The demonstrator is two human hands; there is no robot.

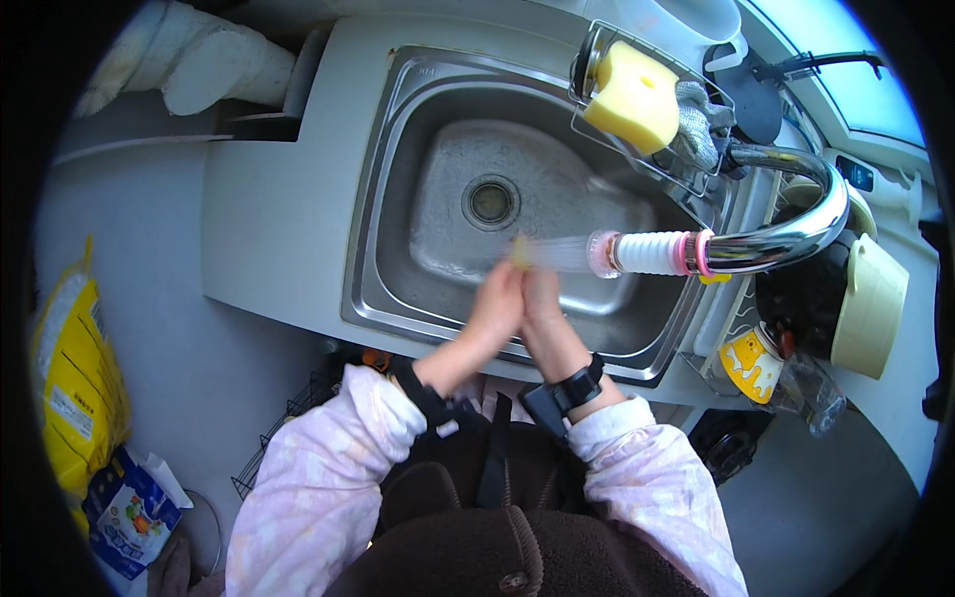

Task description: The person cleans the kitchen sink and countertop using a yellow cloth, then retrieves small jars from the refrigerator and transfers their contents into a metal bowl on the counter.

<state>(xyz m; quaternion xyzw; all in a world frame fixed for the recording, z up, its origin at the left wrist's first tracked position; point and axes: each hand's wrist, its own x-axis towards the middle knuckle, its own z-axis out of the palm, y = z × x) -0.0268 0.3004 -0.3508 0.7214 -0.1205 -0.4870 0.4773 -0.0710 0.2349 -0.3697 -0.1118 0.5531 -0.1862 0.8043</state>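
Note:
My left hand and my right hand meet over the near part of a stainless steel sink. A small yellow thing shows at the fingertips, mostly on the left hand's side; motion blur hides what it is. Water sprays onto it from the clear pink nozzle of a faucet extension with a white ribbed hose. The fingers of my right hand are blurred against the left, so their grip is unclear. Beyond the hands lies the round drain.
A wire rack at the sink's far right corner holds a yellow sponge and a grey cloth. The curved chrome faucet arches in from the right. Past it are a pale yellow-green basin and a yellow-and-white patterned cup.

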